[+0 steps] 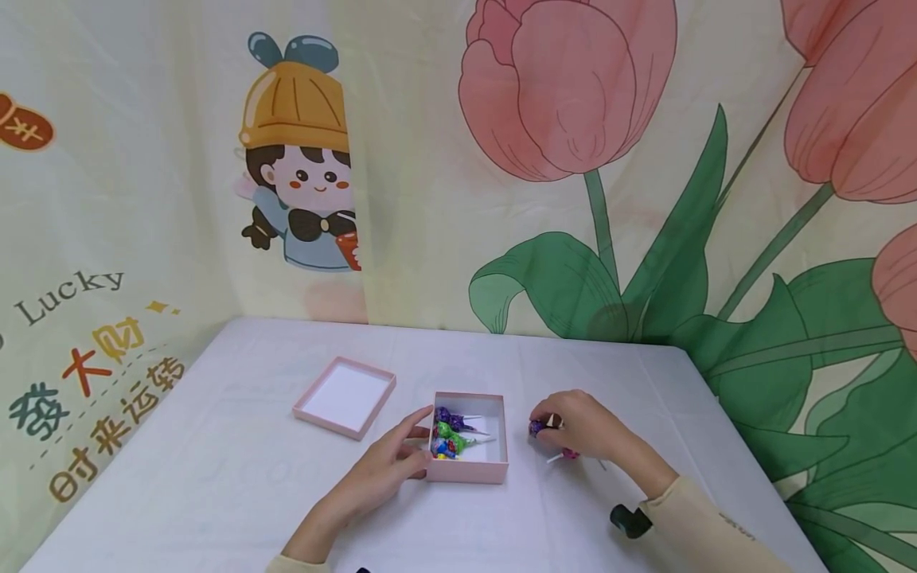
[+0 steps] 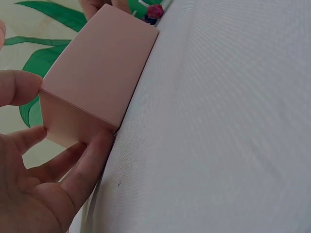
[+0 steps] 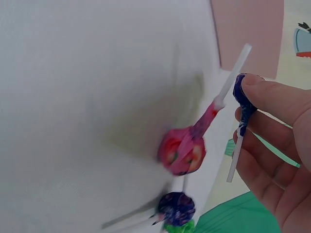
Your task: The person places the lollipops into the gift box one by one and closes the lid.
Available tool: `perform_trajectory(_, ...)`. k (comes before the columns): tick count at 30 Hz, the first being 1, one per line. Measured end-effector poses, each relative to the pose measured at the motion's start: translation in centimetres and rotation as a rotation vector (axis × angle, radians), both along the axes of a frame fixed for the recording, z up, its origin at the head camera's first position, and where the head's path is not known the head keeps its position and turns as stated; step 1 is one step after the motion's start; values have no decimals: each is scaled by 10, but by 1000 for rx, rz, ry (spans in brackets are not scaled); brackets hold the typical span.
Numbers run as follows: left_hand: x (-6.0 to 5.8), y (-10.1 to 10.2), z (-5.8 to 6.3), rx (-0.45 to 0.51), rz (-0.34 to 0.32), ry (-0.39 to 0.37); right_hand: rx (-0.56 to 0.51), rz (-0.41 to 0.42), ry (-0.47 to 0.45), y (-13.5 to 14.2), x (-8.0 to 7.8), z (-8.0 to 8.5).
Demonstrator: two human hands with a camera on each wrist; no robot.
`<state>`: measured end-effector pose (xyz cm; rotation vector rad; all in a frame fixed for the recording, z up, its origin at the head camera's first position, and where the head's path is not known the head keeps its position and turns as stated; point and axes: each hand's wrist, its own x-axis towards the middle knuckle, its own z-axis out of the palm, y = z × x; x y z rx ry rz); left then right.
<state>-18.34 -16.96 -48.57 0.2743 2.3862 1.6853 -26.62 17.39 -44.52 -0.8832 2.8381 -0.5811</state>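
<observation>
Head view puts your left hand (image 1: pixel 380 473) against the left wall of the pink box (image 1: pixel 467 473), fingers extended and touching rather than wrapped round it, while your right hand (image 1: pixel 576 422) pinches a dark-wrapped lollipop (image 3: pixel 242 98) to the right of the box. To handle it well, set your thumb on the wrapped head, as the right wrist view shows, and leave the slim white stick free; a rounded head could roll out of a loose pinch. Use a light left touch: the box looks like smooth card and may slide if pushed. Inside, glossy lollipops (image 1: pixel 453 439) lie heads by the left wall, sticks pointing right; matching that should avoid crossed sticks. On the desk (image 1: pixel 236 398), a pink-wrapped lollipop (image 3: pixel 183 150) shows a crinkled, twisted neck; the shallow lid (image 1: pixel 328 426) lies left of the box.
</observation>
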Motion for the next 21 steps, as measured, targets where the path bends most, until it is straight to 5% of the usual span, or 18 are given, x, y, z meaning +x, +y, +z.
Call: perform_trajectory(21, 1, -2, 1, 20, -24, 13, -159, 74, 103, -42, 15, 27)
